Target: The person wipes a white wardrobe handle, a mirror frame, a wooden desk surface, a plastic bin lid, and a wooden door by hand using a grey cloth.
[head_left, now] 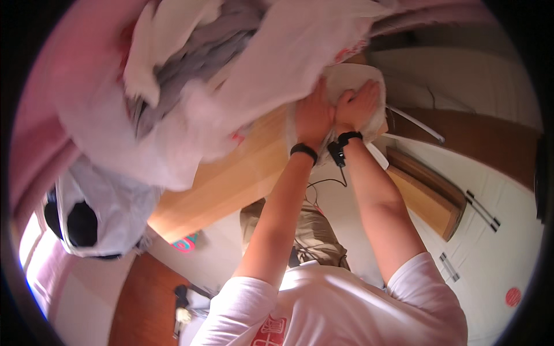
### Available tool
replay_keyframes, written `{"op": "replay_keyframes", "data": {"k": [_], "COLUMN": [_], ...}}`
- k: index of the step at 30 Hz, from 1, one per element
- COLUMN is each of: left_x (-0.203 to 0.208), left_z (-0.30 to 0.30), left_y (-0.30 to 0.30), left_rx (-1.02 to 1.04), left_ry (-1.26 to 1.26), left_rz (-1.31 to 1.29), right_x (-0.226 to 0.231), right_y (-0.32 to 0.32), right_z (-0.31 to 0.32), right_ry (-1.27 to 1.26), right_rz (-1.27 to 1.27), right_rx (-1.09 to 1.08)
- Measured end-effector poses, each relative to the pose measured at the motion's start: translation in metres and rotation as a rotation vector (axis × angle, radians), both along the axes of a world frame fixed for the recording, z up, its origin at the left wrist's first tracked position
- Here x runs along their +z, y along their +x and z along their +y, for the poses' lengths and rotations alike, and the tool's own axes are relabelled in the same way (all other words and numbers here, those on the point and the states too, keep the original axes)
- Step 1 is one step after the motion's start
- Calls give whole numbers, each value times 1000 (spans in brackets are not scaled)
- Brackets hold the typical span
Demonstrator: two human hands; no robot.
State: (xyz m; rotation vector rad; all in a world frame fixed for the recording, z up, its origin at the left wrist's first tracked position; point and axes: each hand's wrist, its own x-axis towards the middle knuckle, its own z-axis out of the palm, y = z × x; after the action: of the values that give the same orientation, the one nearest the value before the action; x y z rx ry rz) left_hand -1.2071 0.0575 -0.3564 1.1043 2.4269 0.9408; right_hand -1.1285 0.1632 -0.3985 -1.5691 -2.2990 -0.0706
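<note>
White cloth (352, 81) lies under both flat hands (314, 115) (359, 104), no grip; piled laundry (219, 75) crowds its left.

**What the person wears**

A white short-sleeved T-shirt (340, 300) fills the lower middle of the frame — a red print sits on its chest. Khaki shorts (300, 230) show above it. Each wrist carries a black band (304, 151) — the right band (349, 137) trails a thin black cable (329, 181).
</note>
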Motion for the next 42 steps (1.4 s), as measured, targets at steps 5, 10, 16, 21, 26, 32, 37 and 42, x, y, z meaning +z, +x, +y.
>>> {"op": "replay_keyframes", "data": {"k": [5, 10, 16, 21, 26, 32, 37, 42], "left_x": [-6, -11, 15, 13, 8, 9, 10, 6], "left_z": [4, -25, -137, -212, -301, -430, -518, -591], "left_y": [-14, -5, 8, 21, 3, -15, -19, -12], "left_rx": [72, 206, 198, 253, 422, 636, 845, 884], "left_ry": [199, 274, 231, 256, 327, 77, -9, -243], "left_rz": [-15, -38, -202, -125, -55, 60, 123, 161], "right_x": [8, 7, 1, -1, 1, 12, 17, 49], "right_y": [-7, -2, 24, 26, 4, -45, -80, -109], "right_z": [9, 1, -63, -135, -239, -378, -485, -561], "right_ry": [127, -40, -67, -30, -56, -149, -212, -238], "right_rz": [-94, -298, -44, -136, -117, -396, -378, -297], "right_rx": [101, 229, 614, 584, 680, 756, 886, 1088]}}
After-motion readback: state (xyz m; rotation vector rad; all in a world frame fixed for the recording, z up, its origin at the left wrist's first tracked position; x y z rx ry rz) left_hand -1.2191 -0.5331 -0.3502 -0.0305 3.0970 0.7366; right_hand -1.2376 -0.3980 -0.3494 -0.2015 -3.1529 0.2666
